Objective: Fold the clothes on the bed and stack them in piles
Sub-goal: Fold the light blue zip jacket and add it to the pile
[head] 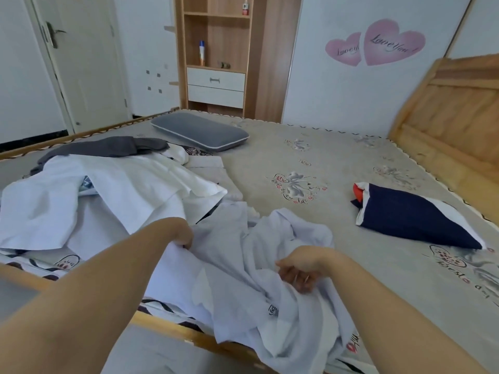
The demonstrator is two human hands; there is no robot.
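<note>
— Where was the garment when you stopped, and how did you have it?

— The crumpled white shirt (259,265) lay on the bed (337,157) at its near edge, part of it spilling over the wooden frame toward you. Your left hand (185,237) had its fingers curled round a fold at the shirt's left side, lifting it a little. Your right hand (297,271) sat in the middle of the shirt, fingers curled into the cloth. I judged that you held it at two places to pull it open flat before folding.

— And the rest of the clothes?

— Left of the shirt, a white coat (108,195) lay spread and unfolded, with a dark grey garment (108,149) beyond it. Well to the right of the shirt sat a folded navy piece (413,217), likely the start of a pile. A grey pillow (199,130) lay far behind the shirt.

— Anything you could not make out?

— Your left fingertips were buried in the fold. Which part of the shirt was collar or sleeve, I could not tell. A patterned item under the coat was mostly covered.
</note>
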